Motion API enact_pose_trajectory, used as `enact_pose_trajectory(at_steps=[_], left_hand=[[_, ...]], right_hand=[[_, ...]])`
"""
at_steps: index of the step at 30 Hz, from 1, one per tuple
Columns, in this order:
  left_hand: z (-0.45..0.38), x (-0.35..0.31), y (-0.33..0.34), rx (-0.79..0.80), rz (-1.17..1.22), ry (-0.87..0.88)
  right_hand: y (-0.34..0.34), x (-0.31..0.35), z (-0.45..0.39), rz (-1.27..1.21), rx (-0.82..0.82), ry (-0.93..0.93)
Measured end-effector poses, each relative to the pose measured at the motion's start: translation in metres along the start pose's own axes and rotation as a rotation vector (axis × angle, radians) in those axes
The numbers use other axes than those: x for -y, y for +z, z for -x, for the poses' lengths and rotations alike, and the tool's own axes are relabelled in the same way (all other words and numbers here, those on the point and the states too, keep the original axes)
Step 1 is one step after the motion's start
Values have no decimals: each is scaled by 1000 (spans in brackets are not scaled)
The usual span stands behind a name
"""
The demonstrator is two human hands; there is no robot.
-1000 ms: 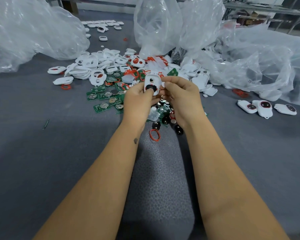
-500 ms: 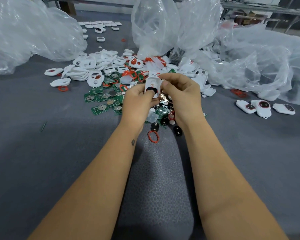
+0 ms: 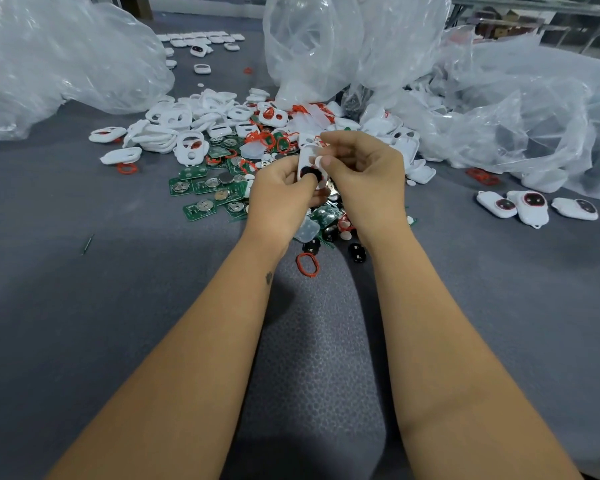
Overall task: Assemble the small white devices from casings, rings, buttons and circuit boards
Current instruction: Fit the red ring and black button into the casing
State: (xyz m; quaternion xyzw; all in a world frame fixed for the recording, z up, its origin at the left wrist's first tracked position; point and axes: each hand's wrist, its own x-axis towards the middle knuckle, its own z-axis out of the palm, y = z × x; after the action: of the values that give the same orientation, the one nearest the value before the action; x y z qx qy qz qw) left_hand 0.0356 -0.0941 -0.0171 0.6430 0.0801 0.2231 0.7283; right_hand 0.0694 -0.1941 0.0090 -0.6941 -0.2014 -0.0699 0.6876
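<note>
Together we hold a white casing [image 3: 307, 160] above the parts pile: our left hand [image 3: 280, 199] grips it, while our right hand [image 3: 364, 171] pinches a small white button [image 3: 318, 161] against it

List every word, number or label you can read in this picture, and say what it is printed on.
None can be read.
Green circuit boards: any printing is too small and blurred.
White casing held in both hands: no visible text.
Finished devices: no legible markings.
</note>
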Motion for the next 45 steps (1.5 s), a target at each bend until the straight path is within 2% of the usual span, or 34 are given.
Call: enact_pose_trajectory(at_steps=[7,16,30,35,42,45], left_hand=[[2,-1,1,72,-24,11],[2,0,1,56,-78,11],[3,-2,2,62,12,-16],[5,-4,2,25,14,-29],[4,-6,-1,72,9,-52],[4,-8,-2,90,52,-88]], right_hand=[[2,1,2,-51,-51,43],[4,1,3,-15,-88,62],[10,-4,4,65,-178,40],[10,-5,4,271,-203,-53],[9,-5,3,242,-50,54],[8,-5,0,209,-40,79]])
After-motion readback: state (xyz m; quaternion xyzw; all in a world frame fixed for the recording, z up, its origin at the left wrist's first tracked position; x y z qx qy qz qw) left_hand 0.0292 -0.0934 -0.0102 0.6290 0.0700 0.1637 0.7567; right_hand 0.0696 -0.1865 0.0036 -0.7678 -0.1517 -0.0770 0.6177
